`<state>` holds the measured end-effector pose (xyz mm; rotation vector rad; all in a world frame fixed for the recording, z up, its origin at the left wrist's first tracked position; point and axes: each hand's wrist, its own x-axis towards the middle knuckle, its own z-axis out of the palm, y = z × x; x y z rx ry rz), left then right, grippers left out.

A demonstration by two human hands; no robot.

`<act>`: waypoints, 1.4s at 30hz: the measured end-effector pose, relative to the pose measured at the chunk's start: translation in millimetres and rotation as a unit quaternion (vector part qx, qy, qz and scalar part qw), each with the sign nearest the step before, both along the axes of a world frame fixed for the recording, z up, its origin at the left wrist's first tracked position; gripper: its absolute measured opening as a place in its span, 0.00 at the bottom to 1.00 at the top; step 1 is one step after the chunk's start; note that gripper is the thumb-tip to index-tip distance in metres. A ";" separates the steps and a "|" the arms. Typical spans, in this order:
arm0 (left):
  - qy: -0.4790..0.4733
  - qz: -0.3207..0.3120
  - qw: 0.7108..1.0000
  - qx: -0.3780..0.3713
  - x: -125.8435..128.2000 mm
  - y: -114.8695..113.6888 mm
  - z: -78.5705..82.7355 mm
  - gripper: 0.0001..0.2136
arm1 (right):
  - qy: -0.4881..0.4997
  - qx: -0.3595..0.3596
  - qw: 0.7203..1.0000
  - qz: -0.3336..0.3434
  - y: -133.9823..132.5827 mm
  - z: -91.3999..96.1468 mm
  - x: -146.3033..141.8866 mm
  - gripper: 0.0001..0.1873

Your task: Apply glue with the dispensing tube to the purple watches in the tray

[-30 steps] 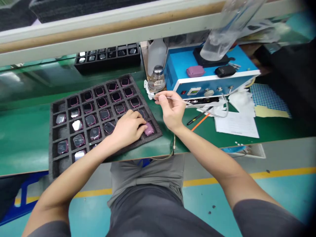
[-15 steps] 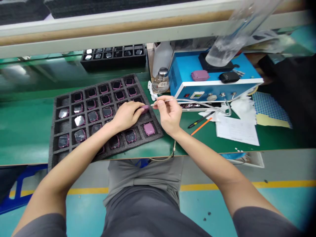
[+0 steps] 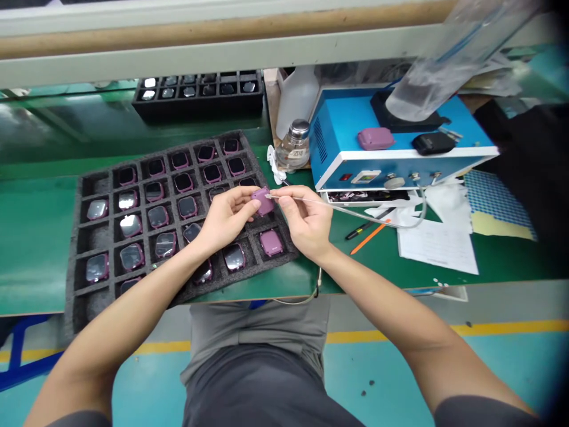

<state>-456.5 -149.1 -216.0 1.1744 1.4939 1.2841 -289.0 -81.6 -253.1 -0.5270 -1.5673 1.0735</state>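
Observation:
My left hand [image 3: 227, 218] pinches a purple watch case [image 3: 264, 203] over the right part of a grey foam tray [image 3: 284, 249]. The case's flat purple face is turned up toward me. In the closed fingers of my right hand [image 3: 310, 220] is a thin clear tube [image 3: 377, 223], which runs to the front of the blue machine [image 3: 329, 169]. Its slim tip lies at the upper edge of the case; whether it touches is too small to tell. A second purple watch case [image 3: 271, 243] rests in the tray cell just below, among several watches with dark screens.
A glass bottle with a metal cap [image 3: 296, 145] stands left of the machine. On the machine sit a mauve case [image 3: 376, 139], a black case [image 3: 433, 143] and a clear cylinder [image 3: 413, 98]. An orange stick [image 3: 370, 237] and papers [image 3: 438, 246] lie to the right. A shelf edge [image 3: 178, 65] crosses above.
The watch case in my left hand has been turned so that its purple face shows. My right hand has brought the tube's tip up to the case. The view has shifted slightly.

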 end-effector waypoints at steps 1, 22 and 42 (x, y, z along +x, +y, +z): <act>-0.004 0.000 1.000 0.000 0.4 -0.8 0.4 0.24 | 0.003 -0.002 1.000 0.004 -0.4 0.0 0.1 0.10; -0.003 0.006 1.000 0.027 1.2 -2.3 -2.0 0.24 | 0.012 -0.004 1.000 0.007 0.0 -4.8 0.9 0.10; 0.034 0.046 0.998 0.016 -3.3 3.6 6.7 0.26 | -0.004 0.008 1.000 0.008 7.6 5.0 -8.1 0.13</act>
